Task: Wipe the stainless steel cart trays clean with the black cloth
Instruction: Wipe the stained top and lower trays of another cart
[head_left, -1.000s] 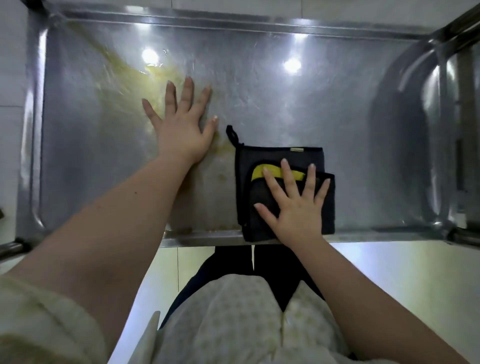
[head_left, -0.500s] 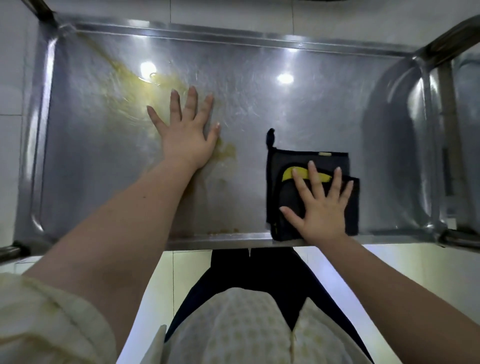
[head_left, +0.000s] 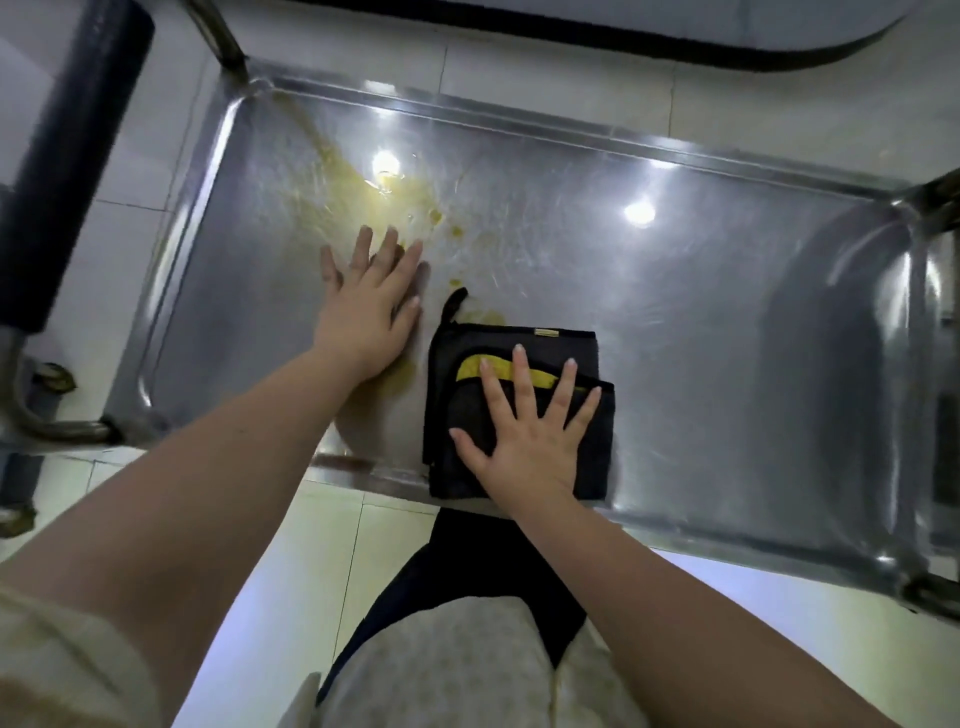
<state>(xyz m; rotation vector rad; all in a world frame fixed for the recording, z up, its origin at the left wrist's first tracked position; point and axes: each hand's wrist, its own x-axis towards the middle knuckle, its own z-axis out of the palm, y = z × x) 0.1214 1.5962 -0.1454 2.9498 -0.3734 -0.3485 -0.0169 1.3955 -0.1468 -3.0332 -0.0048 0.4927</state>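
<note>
The person's right hand is pressing flat on the folded black cloth, fingers spread and straight. The cloth is lying at the near rim of the stainless steel tray. The left hand is resting open, palm down, on bare steel just beside the cloth. A yellowish smear is streaking the tray beyond its fingertips.

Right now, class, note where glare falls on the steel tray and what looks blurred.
Head view: two bright glare spots on the tray, one at the yellow smear, one right of centre; fingertips of the left hand look softly blurred; the black cloth looks sharp.
</note>
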